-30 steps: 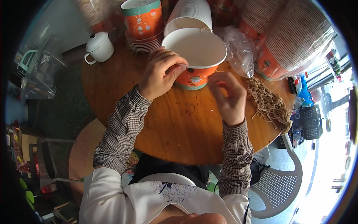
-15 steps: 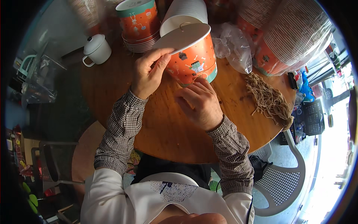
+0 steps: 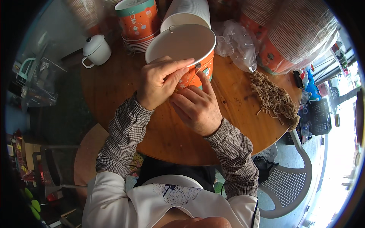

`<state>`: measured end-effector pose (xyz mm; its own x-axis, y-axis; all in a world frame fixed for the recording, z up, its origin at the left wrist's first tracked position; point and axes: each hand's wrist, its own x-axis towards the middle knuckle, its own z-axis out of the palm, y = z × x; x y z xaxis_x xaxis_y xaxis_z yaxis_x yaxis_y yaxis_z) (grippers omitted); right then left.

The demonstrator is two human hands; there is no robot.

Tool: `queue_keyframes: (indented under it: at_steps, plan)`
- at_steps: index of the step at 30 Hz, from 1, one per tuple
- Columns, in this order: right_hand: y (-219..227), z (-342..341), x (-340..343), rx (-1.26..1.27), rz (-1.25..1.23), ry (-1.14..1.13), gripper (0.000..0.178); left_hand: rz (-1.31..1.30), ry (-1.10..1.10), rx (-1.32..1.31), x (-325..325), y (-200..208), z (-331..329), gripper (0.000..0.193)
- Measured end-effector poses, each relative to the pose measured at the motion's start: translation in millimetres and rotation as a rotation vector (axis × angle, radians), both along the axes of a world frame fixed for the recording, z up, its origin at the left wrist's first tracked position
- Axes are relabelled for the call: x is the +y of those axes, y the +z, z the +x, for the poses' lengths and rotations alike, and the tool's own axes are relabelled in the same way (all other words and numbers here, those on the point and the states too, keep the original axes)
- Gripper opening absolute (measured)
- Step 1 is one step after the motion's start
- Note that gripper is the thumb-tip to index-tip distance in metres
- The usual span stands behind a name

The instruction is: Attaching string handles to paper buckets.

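Observation:
Tilted toward me above the wooden table is an orange paper bucket (image 3: 208, 65) with a teal band and white inside. My left hand (image 3: 156, 84) pinches its near rim between thumb and fingers. A thin cord (image 3: 171, 30) loops through the far rim. My right hand (image 3: 198, 110) is just below the near rim, against the orange side, with its index finger pointing up and the other fingers curled. A fine strand seems to run beside that fingertip; the right hand's grip on it is partly hidden.
Stacked orange buckets (image 3: 137, 22) and a nested white stack (image 3: 188, 13) stand behind. Left is a white lidded enamel mug (image 3: 97, 51). On the right lie clear plastic bags (image 3: 237, 45), a bundle of tan cords (image 3: 272, 97) and wrapped bucket stacks (image 3: 300, 34). A perforated chair (image 3: 287, 186) stands beyond the table edge.
The bucket has tipped so its white inside faces me more. My left hand has moved right along the near rim, and my right index finger has straightened upward beside it.

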<state>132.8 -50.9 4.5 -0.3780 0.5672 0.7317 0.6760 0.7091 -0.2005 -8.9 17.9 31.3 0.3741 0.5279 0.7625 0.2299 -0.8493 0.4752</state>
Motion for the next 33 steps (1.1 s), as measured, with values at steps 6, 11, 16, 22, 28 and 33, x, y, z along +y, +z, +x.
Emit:
queue_keyframes:
  at_steps: [6, 11, 16, 22, 28, 33]
  plan:
    - [-5.3, 0.2, 0.8, -0.022, -0.014, 0.008, 0.014, 0.012, 0.022, 0.046, 0.9, -3.8, 2.9, 0.023]
    - [-7.4, -1.9, -0.2, -0.015, -0.058, -0.024, 0.010, -0.097, -0.038, 0.127, 0.0, -2.6, 0.9, 0.022]
    - [-8.3, 3.3, 1.1, -0.074, -0.078, -0.035, 0.010, 0.022, -0.068, 0.182, 3.6, -1.6, 2.1, 0.020]
    - [3.2, 15.6, 5.9, 0.045, -0.122, 0.067, 0.013, 0.023, -0.089, 0.186, 5.0, 1.6, 0.6, 0.014]
    - [5.3, 25.9, 6.7, 0.491, -0.432, 0.066, 0.012, 0.051, -0.023, 0.160, 7.4, -3.4, 0.5, 0.013]
    - [-21.9, 23.6, 18.1, 0.895, -0.551, 0.073, 0.007, 0.053, 0.021, 0.246, 5.5, 0.5, 1.7, 0.011]
